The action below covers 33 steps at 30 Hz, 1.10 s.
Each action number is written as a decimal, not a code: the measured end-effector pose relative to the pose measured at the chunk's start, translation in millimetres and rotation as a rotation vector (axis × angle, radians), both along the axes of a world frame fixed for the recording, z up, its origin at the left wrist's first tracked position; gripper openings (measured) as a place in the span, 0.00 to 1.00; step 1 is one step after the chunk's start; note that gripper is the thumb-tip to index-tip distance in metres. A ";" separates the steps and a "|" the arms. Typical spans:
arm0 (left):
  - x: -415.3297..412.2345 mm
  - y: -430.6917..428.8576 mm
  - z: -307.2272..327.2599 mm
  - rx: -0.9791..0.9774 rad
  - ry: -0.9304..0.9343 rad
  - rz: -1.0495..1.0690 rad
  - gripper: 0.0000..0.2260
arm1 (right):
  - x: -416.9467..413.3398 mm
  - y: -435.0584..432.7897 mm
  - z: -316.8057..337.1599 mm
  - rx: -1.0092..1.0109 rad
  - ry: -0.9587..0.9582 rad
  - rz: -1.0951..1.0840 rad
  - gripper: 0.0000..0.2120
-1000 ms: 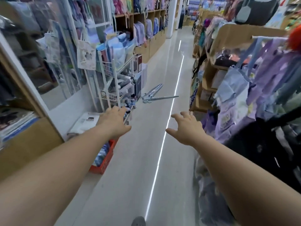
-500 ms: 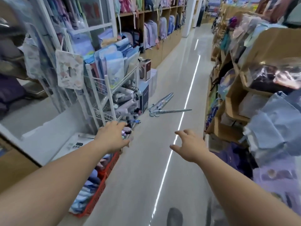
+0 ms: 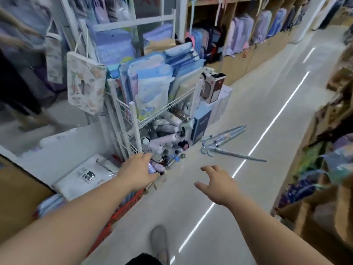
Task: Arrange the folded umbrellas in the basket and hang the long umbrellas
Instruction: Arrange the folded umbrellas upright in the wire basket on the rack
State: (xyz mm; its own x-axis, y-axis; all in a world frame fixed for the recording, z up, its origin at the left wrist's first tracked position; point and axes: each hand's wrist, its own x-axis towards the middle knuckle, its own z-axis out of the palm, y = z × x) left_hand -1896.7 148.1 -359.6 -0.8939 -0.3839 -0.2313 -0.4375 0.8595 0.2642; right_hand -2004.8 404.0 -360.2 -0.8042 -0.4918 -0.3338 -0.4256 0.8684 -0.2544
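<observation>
Folded umbrellas (image 3: 164, 139) are piled in the bottom of the white wire rack (image 3: 134, 121). Long umbrellas (image 3: 227, 138) lie on the floor just right of it. Left hand (image 3: 138, 172) is at the pile's front edge, can't tell if it's gripping anything tbh. Right hand (image 3: 219, 185) is in mid-air w/ fingers spread. Red basket (image 3: 126, 207) sits under the left forearm.

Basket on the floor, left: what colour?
The basket is red; the head view shows it.

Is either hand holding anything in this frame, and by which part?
Right hand holds nothing, fingers spread. Left hand is over the folded umbrellas at the base of the rack; a grip cannot be told.
</observation>
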 end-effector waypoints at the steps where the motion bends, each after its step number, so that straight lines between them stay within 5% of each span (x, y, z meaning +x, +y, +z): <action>1: -20.4 -4.8 -7.9 0.014 0.007 0.010 0.31 | -21.1 -10.2 -6.6 0.008 -0.004 0.020 0.33; 16: -252.1 -112.2 -92.3 0.208 -0.169 0.193 0.30 | -285.0 -156.4 -74.8 0.122 -0.160 0.229 0.32; 25: -291.8 -103.6 -182.1 0.263 -0.235 0.620 0.36 | -408.6 -225.6 -173.4 0.156 -0.210 0.678 0.33; 33: -290.0 -40.4 -200.8 0.288 -0.216 0.962 0.34 | -434.9 -266.5 -207.6 0.135 -0.237 1.081 0.31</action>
